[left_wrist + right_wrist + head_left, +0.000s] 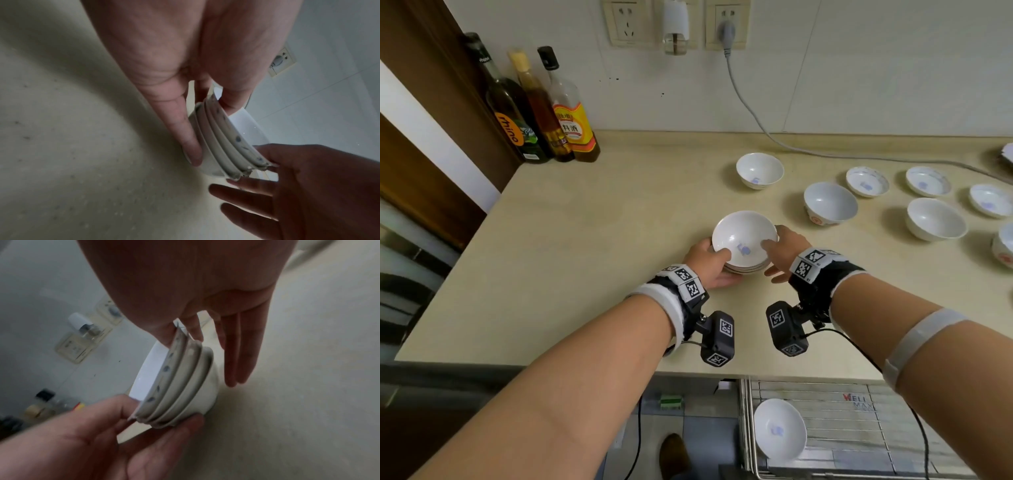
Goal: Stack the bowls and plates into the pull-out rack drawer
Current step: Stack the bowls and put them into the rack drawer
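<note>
A stack of several white bowls (pixel 744 243) (pixel 224 146) (pixel 180 386) is at the middle of the beige counter, tipped slightly. My left hand (pixel 717 265) holds its left side, thumb on the top rim and fingers (pixel 164 431) under the base. My right hand (pixel 774 257) holds the right side, thumb on the rim and one finger (pixel 195 332) behind it, while the other fingers lie straight beside the stack. Below the counter edge the pull-out wire rack drawer (pixel 859 431) stands open with one white bowl (pixel 779 428) in it.
Several more white bowls and shallow dishes, such as one bowl (pixel 759 170) and another (pixel 830 202), lie scattered over the right of the counter. Three bottles (pixel 541 113) stand in the back left corner. A grey cable (pixel 756 120) runs from a wall socket across the back.
</note>
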The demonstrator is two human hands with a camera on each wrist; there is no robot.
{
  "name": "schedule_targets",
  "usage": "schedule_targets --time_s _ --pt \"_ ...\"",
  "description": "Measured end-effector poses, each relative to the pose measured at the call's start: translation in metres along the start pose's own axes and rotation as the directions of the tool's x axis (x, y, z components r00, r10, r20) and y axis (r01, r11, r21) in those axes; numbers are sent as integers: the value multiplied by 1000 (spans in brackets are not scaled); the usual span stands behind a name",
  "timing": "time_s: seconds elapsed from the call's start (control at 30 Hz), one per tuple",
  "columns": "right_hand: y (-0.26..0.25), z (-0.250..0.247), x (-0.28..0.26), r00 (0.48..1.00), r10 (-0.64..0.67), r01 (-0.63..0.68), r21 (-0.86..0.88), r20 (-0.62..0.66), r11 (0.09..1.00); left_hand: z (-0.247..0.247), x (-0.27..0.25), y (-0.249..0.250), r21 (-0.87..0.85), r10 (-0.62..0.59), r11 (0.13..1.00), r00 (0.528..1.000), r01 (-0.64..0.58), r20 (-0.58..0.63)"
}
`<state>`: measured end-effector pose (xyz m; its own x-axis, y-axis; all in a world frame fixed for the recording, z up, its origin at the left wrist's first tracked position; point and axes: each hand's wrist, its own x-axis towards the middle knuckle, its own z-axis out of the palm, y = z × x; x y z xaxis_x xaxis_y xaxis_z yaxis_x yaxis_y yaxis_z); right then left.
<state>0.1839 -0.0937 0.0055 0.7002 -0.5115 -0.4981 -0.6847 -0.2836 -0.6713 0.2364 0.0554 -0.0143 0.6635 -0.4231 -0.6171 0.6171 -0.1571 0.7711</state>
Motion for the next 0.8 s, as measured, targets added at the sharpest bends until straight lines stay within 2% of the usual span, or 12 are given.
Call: schedule_targets --time_s 0.1,0.2,0.33,0.47,0.6,0.67,0.73,0.77,0.8 --pt "5 0 -3 981 120 -162 311 150 936 1 -7 -4 -15 40 999 999 -40 -22" --pt "14 -2 -8 963 124 -210 378 239 902 0 -22 -10 11 66 998 996 -65 -62" --pt "34 -13 -20 914 -1 -174 394 406 902 11 -56 -26 73 95 994 983 -84 -154" --pt "67 -37 -41 796 -130 -94 332 591 939 44 -107 -58 152 163 980 951 -126 -261" --pt "106 -58 -61 655 -183 -64 295 733 953 78 -157 -100 51 161 987 934 -152 -320" --pt "122 -65 -72 596 -148 -96 253 789 963 87 -175 -127 -4 112 992 925 -122 -364" --pt "138 -71 -80 544 -79 -123 173 835 977 87 -184 -159 6 84 996 873 -93 -481" --pt "147 -74 -84 519 -57 -119 138 853 983 86 -186 -178 73 86 996 819 -54 -568" --pt "155 -76 -86 506 -36 -113 108 862 988 83 -187 -196 175 99 984 745 24 -659"
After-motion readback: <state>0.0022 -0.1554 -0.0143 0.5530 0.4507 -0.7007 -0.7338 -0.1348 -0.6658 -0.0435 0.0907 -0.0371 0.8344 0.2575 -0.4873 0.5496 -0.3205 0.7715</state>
